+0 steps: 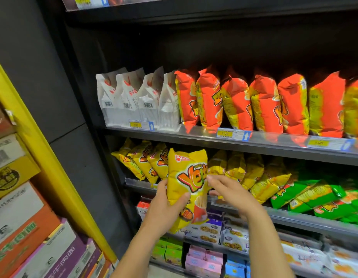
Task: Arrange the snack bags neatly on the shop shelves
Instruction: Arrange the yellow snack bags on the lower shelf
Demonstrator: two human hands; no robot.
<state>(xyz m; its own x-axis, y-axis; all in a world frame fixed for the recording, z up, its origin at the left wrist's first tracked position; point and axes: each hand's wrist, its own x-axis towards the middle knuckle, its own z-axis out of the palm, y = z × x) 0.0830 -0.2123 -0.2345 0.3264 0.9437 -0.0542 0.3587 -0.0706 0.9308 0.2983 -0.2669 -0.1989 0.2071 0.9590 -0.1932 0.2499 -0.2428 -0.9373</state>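
Left hand (pixel 166 205) grips yellow bag (pixel 186 183), centre frame; right hand (pixel 230 189) loosely spread at its edge. Yellow row (pixel 146 161) behind leans; bag not yet shelved.

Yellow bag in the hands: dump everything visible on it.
The yellow snack bag is a glossy, puffed film pouch with a crimped top seal, red corner logo, big orange lettering and a fries picture low on the front. It is upright, front to camera, before the row of matching yellow bags. The left hand grips its lower left, thumb on the front; the right hand touches its right edge.
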